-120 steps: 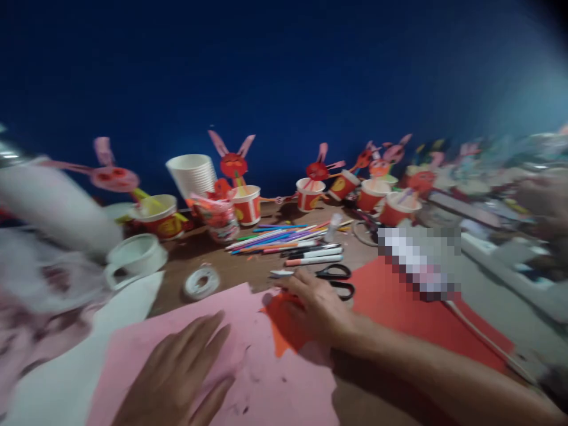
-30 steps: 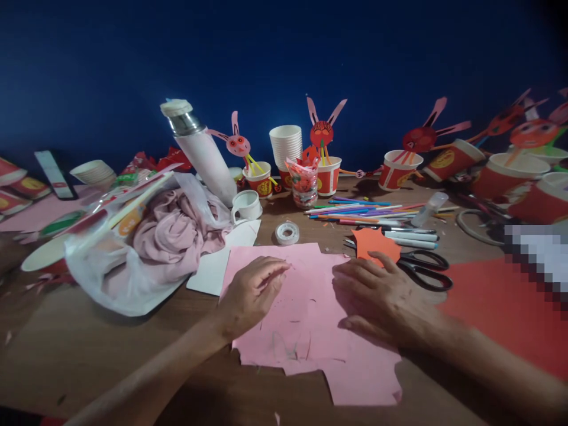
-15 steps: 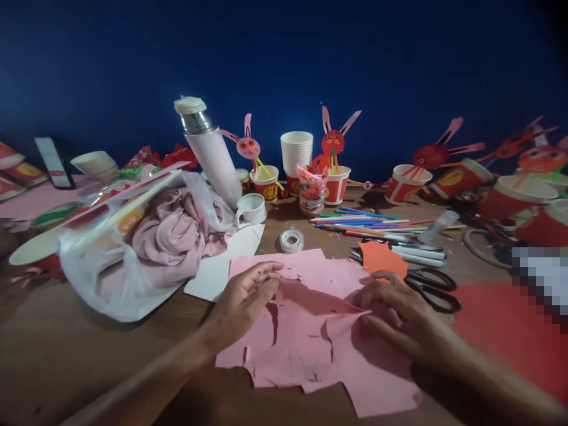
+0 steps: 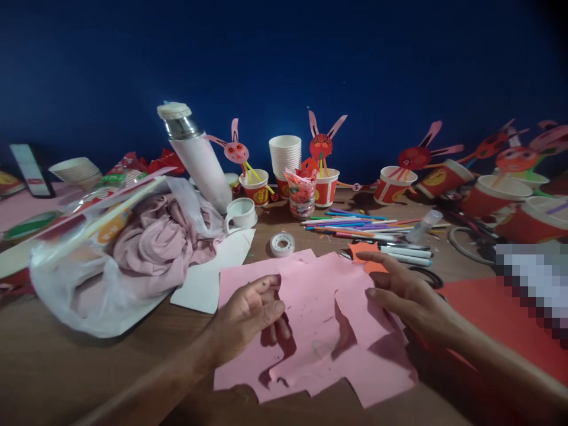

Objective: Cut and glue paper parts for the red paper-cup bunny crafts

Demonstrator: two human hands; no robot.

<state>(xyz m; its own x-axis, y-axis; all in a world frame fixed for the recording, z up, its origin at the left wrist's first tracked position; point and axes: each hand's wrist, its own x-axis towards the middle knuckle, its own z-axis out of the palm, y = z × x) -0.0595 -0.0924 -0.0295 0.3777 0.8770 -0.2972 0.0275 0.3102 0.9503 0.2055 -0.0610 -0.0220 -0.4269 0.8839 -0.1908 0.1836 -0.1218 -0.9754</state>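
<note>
Pink paper sheets (image 4: 310, 319) with cut-out gaps and ragged edges lie overlapped on the table in front of me. At their left side is my left hand (image 4: 251, 313), palm turned inward, fingers loosely bent with the thumb apart from the index finger. Nothing shows in its grip. My right hand (image 4: 403, 296) is at the upper right edge, its index finger stretched out and its thumb tip touching the pink paper. An orange paper scrap (image 4: 364, 251) lies just behind that hand. Black scissor handles (image 4: 428, 275) are partly hidden by it.
A roll of tape (image 4: 282, 243), a white cup (image 4: 241, 214) and coloured sticks (image 4: 355, 223) lie beyond the paper. Rabbit-faced paper cups (image 4: 326, 183) line the wall. A thermos (image 4: 199, 165) leans behind a plastic bag (image 4: 106, 296). Red paper (image 4: 501, 319) lies at right.
The upper pink sheet, pinched and raised by my right hand earlier, now lies flatter. My right hand's fingers have spread and moved upward. My left hand has dropped slightly. The view has shifted right.
</note>
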